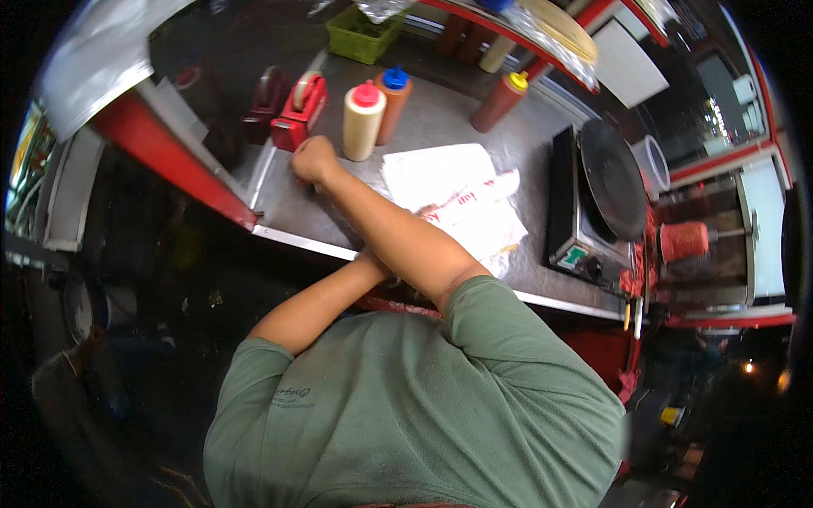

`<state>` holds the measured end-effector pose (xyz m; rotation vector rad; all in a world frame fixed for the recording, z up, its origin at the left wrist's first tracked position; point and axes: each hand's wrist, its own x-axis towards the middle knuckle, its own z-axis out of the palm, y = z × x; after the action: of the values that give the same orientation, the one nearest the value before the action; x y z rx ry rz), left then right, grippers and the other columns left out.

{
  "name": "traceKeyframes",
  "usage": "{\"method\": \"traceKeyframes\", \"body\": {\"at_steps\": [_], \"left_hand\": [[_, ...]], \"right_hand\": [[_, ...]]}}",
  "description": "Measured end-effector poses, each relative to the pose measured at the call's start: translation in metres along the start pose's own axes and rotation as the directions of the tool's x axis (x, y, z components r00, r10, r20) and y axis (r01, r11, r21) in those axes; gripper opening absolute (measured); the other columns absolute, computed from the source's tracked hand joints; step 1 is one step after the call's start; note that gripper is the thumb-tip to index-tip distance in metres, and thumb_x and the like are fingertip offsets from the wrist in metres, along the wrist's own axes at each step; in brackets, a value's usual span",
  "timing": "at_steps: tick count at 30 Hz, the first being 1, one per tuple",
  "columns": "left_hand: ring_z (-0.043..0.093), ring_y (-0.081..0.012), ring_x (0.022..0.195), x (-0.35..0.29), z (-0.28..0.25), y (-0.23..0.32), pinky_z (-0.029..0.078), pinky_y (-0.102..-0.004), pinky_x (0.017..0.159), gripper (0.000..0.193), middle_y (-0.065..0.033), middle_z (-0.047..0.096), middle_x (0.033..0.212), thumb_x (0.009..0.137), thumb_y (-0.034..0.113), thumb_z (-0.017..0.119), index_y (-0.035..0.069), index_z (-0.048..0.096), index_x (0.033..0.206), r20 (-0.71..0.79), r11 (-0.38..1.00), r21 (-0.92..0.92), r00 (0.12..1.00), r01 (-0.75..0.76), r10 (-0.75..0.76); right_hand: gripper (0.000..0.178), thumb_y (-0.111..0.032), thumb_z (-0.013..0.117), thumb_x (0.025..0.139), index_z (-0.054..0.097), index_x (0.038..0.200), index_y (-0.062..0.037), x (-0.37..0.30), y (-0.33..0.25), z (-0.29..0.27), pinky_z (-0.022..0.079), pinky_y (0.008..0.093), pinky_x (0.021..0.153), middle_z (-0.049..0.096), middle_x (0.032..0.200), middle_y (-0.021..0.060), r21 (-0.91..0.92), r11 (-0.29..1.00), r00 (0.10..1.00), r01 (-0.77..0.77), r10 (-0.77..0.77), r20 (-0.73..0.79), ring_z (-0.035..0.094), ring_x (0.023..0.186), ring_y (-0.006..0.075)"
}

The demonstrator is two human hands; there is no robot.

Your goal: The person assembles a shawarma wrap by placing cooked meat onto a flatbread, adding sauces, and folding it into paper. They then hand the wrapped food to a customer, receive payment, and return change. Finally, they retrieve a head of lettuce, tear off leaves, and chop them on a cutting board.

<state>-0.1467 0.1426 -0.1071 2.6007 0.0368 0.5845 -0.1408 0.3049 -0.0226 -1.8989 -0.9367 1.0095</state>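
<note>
My right arm crosses over my left and reaches to the far left. My right hand (315, 161) is closed just in front of a red tape dispenser (300, 114); whatever its fingers hold is hidden. Beneath the right forearm, my left hand (428, 209) is mostly covered, and only a bit of it shows against a white paper wrap with red print (474, 207). That wrap lies partly over white paper sheets (432, 169) on the metal counter (525, 161). Close to my right hand stand a cream squeeze bottle with a pink cap (362, 127) and an orange one with a blue cap (396, 106).
A red-brown squeeze bottle with a yellow cap (501, 103) stands farther back. On the right is a stove (572, 220) bearing a black pan (611, 179). A green basket (362, 38) sits at the back, below a red-edged shelf (525, 38). The counter's front edge (309, 244) runs before me.
</note>
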Motion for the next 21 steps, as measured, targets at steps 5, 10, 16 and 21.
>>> {"method": "traceKeyframes", "body": {"at_steps": [5, 10, 16, 21], "left_hand": [[0.056, -0.0319, 0.123, 0.014, -0.035, 0.018, 0.044, -0.0467, 0.107, 0.056, -0.0084, 0.048, 0.158, 0.101, 0.038, 0.057, 0.024, 0.051, 0.155, 0.09, 0.995, 0.032, 0.991, 0.094, -0.097], [0.051, -0.0283, 0.132, 0.045, -0.062, 0.03, 0.038, -0.0434, 0.112, 0.07, -0.0067, 0.054, 0.154, 0.099, 0.049, 0.06, 0.014, 0.045, 0.158, 0.184, 0.98, 0.066, 0.963, 0.186, -0.196], [0.056, -0.0404, 0.132, 0.1, -0.066, 0.054, 0.044, -0.0477, 0.114, 0.087, -0.026, 0.054, 0.147, 0.095, 0.056, 0.065, 0.004, 0.038, 0.159, 0.404, 0.938, 0.079, 0.849, 0.339, -0.341], [0.054, -0.0441, 0.13, 0.116, -0.043, 0.082, 0.044, -0.0494, 0.113, 0.087, -0.0288, 0.053, 0.14, 0.097, 0.049, 0.066, 0.004, 0.031, 0.161, 0.409, 0.933, 0.11, 0.84, 0.344, -0.358]], "right_hand": [[0.009, -0.007, 0.064, 0.097, 0.069, 0.092, -0.0006, -0.12, 0.003, -0.068, 0.054, 0.0324, 0.062, 0.068, 0.081, 0.007, 0.321, 0.877, 0.705, 0.358, -0.479, 0.523, 0.066, 0.071, 0.0152], [0.015, -0.018, 0.064, 0.105, 0.065, 0.102, -0.0031, -0.225, 0.066, -0.148, 0.051, 0.0282, 0.065, 0.063, 0.084, 0.0023, 0.392, 0.884, 0.811, 0.256, -0.417, 0.41, 0.061, 0.071, 0.0103], [0.012, -0.016, 0.063, 0.106, 0.065, 0.099, -0.0061, -0.275, 0.142, -0.244, 0.046, 0.0247, 0.059, 0.059, 0.077, -0.0003, 0.58, 0.809, 0.992, 0.095, -0.125, 0.011, 0.056, 0.064, 0.009], [0.02, -0.019, 0.059, 0.107, 0.06, 0.09, -0.0079, -0.259, 0.153, -0.297, 0.037, 0.0231, 0.052, 0.056, 0.071, -0.0025, 0.517, 0.852, 0.946, 0.088, 0.091, -0.311, 0.049, 0.057, 0.0074]]}}
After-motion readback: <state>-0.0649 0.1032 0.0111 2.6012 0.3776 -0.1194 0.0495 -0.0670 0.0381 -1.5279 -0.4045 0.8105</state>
